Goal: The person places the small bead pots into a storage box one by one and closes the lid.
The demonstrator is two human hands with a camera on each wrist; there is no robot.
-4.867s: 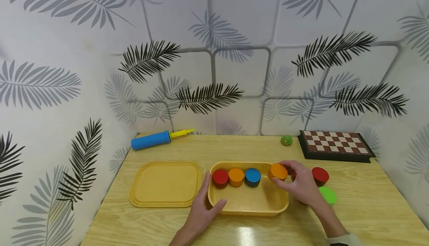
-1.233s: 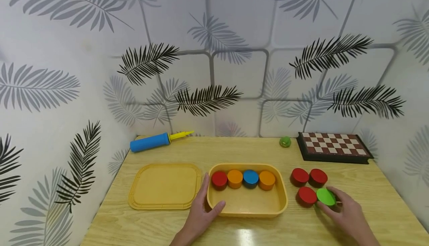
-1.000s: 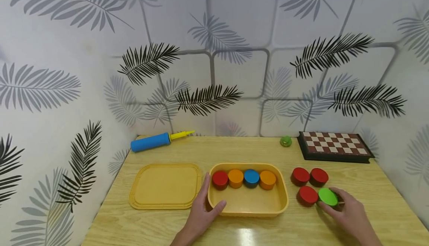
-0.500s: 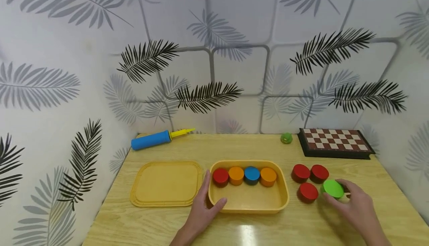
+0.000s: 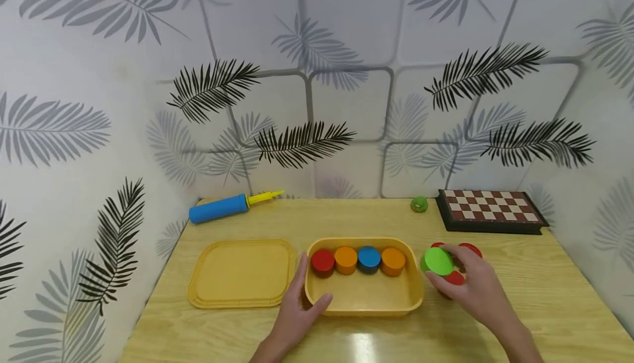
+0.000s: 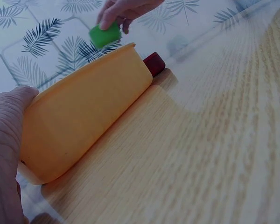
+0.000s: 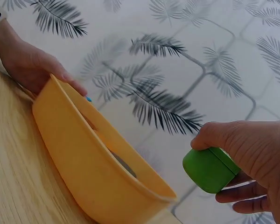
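Note:
My right hand (image 5: pixel 473 283) pinches a small green round container (image 5: pixel 438 261) between thumb and fingers. A lid seam shows on it in the right wrist view. It hangs in the air just off the right end of a yellow plastic tub (image 5: pixel 364 312). My left hand (image 5: pixel 295 311) rests against the tub's left end, fingers straight along the side and thumb at the near rim. Inside, along the back wall, stand a red container (image 5: pixel 323 263), an orange container (image 5: pixel 345 259), a blue container (image 5: pixel 369 259) and another orange container (image 5: pixel 393 261).
Red containers (image 5: pixel 454 278) stand right of the tub, partly hidden by my right hand. A flat yellow lid (image 5: pixel 241 273) lies to the left. Behind are a blue hand pump (image 5: pixel 219 209), a small green object (image 5: pixel 419 204) and a checkered board (image 5: pixel 491 207) near the wall.
An orange container has been set down in the tub. My right hand has picked up the green container from beside the red ones and carried it left. My left hand has stayed at the tub.

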